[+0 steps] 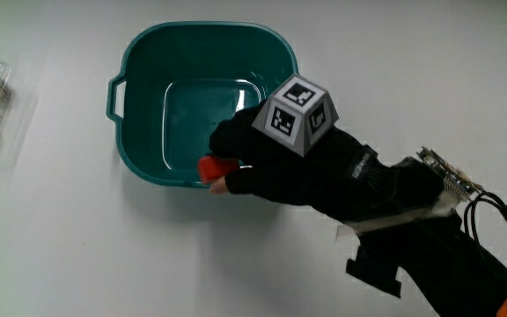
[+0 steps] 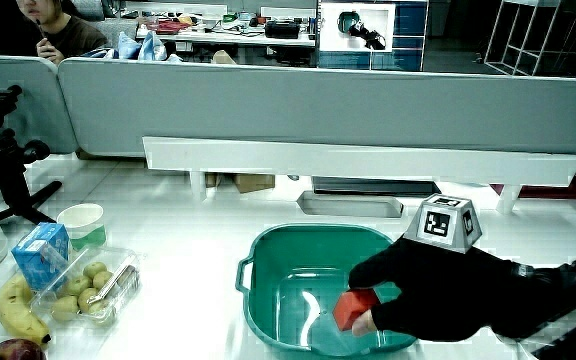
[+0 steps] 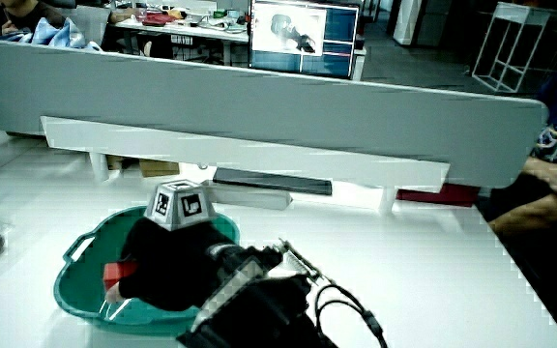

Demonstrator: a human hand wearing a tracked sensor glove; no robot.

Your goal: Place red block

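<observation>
A red block (image 1: 216,168) is held in the fingers of the gloved hand (image 1: 275,157), just above the near rim of a teal basin (image 1: 139,53). In both side views the red block (image 2: 354,307) (image 3: 114,274) hangs inside the basin (image 2: 268,250) (image 3: 77,290), a little above its floor. The hand (image 2: 418,285) (image 3: 162,253) reaches in over the basin's near rim, with the patterned cube on its back. The basin's floor looks bare apart from the block.
A clear pack of small fruit (image 2: 93,288), a banana (image 2: 13,312), a blue carton (image 2: 43,252) and a cup (image 2: 81,222) stand beside the basin. A grey tray (image 2: 351,205) lies between the basin and the low partition (image 2: 318,110).
</observation>
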